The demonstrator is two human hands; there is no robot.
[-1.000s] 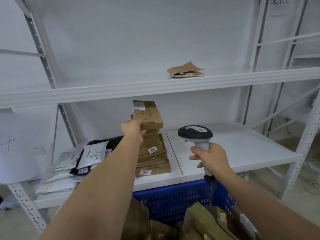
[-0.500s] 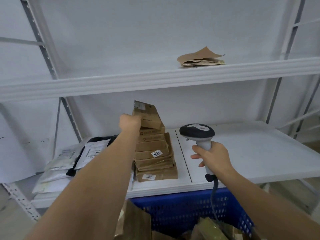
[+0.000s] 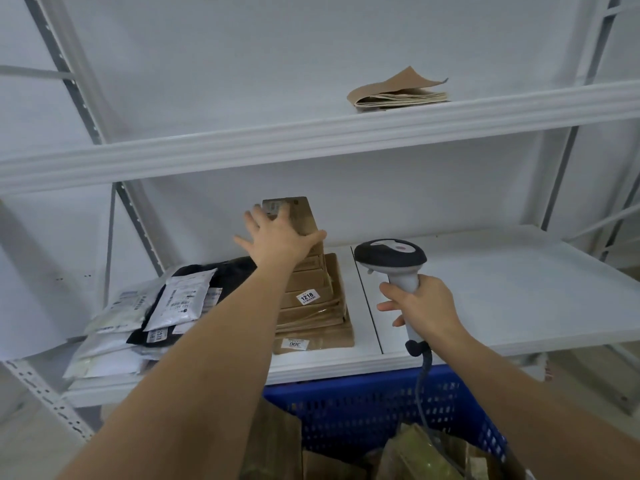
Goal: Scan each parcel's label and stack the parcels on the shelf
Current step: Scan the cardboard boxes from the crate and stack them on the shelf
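Pressing my flat, spread left hand (image 3: 277, 237) on the top parcel (image 3: 301, 216), I square the stack (image 3: 313, 306) near the shelf's (image 3: 485, 289) front edge while my right hand (image 3: 420, 308) grips the scanner (image 3: 391, 258).

A plain white wall (image 3: 311, 57) fills the upper frame behind grey perforated uprights (image 3: 74, 88). Pale floor (image 3: 31, 441) shows at lower left under even, soft light.
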